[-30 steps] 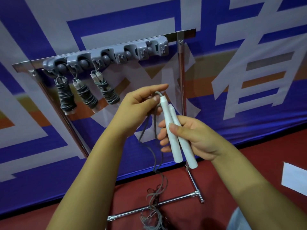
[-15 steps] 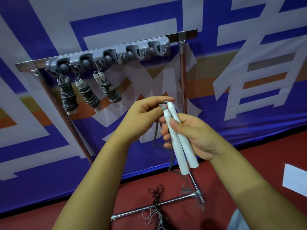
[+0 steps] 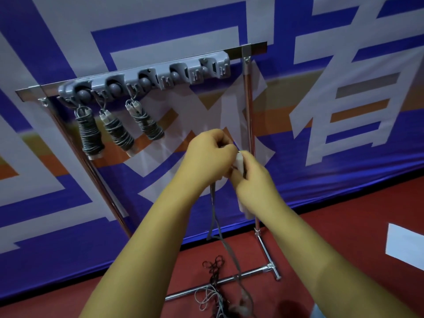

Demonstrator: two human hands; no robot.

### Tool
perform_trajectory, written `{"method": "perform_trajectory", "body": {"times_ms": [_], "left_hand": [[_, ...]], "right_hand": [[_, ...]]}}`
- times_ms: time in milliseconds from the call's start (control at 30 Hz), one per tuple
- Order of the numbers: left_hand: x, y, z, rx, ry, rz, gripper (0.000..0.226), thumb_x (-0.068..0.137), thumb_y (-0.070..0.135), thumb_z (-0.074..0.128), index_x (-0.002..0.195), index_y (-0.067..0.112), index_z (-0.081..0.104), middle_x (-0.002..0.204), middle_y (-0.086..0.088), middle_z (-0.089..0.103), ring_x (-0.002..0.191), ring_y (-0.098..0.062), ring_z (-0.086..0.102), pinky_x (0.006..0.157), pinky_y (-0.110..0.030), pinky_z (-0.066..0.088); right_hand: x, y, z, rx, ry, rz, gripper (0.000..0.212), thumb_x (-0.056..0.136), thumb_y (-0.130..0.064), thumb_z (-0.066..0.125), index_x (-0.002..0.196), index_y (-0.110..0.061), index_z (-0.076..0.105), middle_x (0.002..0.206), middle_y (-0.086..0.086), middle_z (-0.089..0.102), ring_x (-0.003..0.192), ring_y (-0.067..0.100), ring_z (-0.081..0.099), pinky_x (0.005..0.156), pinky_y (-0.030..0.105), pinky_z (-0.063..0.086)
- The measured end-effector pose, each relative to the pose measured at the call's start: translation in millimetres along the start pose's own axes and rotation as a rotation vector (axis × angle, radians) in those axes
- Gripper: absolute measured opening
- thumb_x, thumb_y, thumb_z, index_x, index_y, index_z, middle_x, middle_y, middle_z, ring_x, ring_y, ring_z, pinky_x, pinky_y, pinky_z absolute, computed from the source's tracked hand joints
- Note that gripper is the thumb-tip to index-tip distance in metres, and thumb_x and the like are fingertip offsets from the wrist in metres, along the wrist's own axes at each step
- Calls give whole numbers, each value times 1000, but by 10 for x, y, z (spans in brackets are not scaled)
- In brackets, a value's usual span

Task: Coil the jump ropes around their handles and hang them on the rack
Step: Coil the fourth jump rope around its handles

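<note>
- Right hand (image 3: pixel 254 180) has its grip clenched round the two white handles (image 3: pixel 239 160), held side by side as one core — presumably so the cord can be wound over both at once. Top ends poke out above the fist, bottom ends (image 3: pixel 246 211) show blurred below it.
- Left hand (image 3: pixel 208 154) sits touching the handle tops, fingers curled in a pinch. Looks like it's gripping the grey cord (image 3: pixel 213 203) right where it leaves the handles; the contact itself is hidden behind the knuckles.
- Cord hangs slack from between the hands down to a loose tangle (image 3: pixel 218 292) on the red floor (image 3: pixel 332 226) — so the winding looks barely started, if at all.
- Both forearms reach forward and up, hands meeting in front of the rack's right upright (image 3: pixel 249 111), just below the hook strip (image 3: pixel 174 75).
- Three coiled ropes (image 3: pixel 89 131) already hang at the strip's left end; the hooks to the right look free, likely where this one goes.
- Judgement: holding the work up near the rack keeps tension on the cord and shortens the move to a hook.
</note>
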State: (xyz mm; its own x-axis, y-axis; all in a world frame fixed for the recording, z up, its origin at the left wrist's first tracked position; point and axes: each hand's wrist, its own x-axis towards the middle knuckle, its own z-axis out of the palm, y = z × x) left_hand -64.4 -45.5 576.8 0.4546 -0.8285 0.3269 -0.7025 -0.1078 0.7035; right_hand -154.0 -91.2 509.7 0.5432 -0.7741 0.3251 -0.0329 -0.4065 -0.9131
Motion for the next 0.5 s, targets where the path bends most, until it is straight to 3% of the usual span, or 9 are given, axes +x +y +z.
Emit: {"method": "perform_trajectory", "body": {"times_ms": [133,233,333,500], "left_hand": [[-22,-65,-80,-245,-168,-123,7,88,6,55,88,7,62,67,-7,59,53,-14,53,49,-25,46],[-46,-224,-189,-529,-365,-233,15,91,20,58,85,7,61,63,-3,52,53,-12,46,53,-24,42],[-82,-373,-237,-671,-525,-310,35,88,39,50,81,7,62,60,0,45,48,-8,37,50,-21,39],[-139,-450,-247,-869,-559,-340,21,82,28,53,77,8,55,55,3,46,43,-3,38,44,-16,39]], "right_hand": [[44,24,-51,218,-75,127,18,96,-10,50,102,-24,59,88,2,67,81,14,63,76,32,53],[74,-4,-138,421,-145,181,13,97,-7,49,98,-15,60,80,5,64,75,14,62,72,34,53],[123,-61,-283,636,-84,228,15,97,-5,48,85,-12,55,69,0,57,64,11,59,71,38,51],[141,-111,-341,798,-166,247,10,96,-10,48,89,-11,55,68,-2,58,65,9,62,73,39,51]]}}
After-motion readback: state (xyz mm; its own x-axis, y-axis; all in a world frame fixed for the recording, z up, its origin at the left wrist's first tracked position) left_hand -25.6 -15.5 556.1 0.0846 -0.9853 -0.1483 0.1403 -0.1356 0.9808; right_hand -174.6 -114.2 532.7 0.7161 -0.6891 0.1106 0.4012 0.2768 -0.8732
